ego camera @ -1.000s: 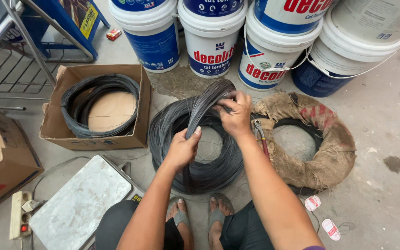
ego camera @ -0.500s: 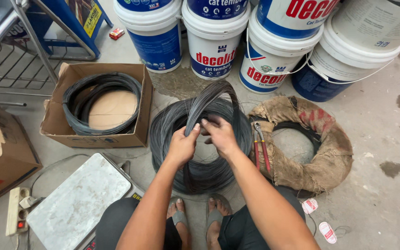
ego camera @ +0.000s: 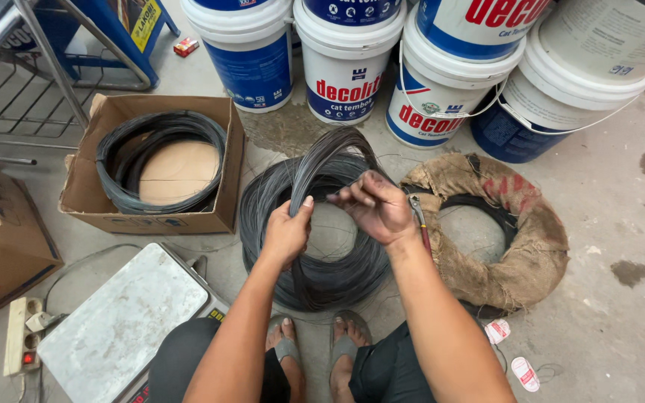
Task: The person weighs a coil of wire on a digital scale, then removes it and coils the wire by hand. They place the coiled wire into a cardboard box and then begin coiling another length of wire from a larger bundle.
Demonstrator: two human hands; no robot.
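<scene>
A big coil of thin dark wire (ego camera: pixel 315 276) lies on the concrete floor in front of my feet. A bundle of its loops (ego camera: pixel 330 153) is lifted up in an arch above the coil. My left hand (ego camera: pixel 287 233) is shut around that bundle near its lower left end. My right hand (ego camera: pixel 375 207) pinches strands of the same wire just to the right, fingers pointing left. Both forearms reach in from the bottom of the view.
A cardboard box (ego camera: pixel 222 149) holding another wire coil sits at left. A burlap-wrapped coil (ego camera: pixel 520 246) lies at right, pliers (ego camera: pixel 421 220) beside it. Several paint buckets (ego camera: pixel 346 67) line the back. A metal-topped scale (ego camera: pixel 121 321) and a power strip (ego camera: pixel 24 343) are at lower left.
My right hand has come down from the top of the lifted loops toward my left hand. The left hand has kept its hold on the bundle.
</scene>
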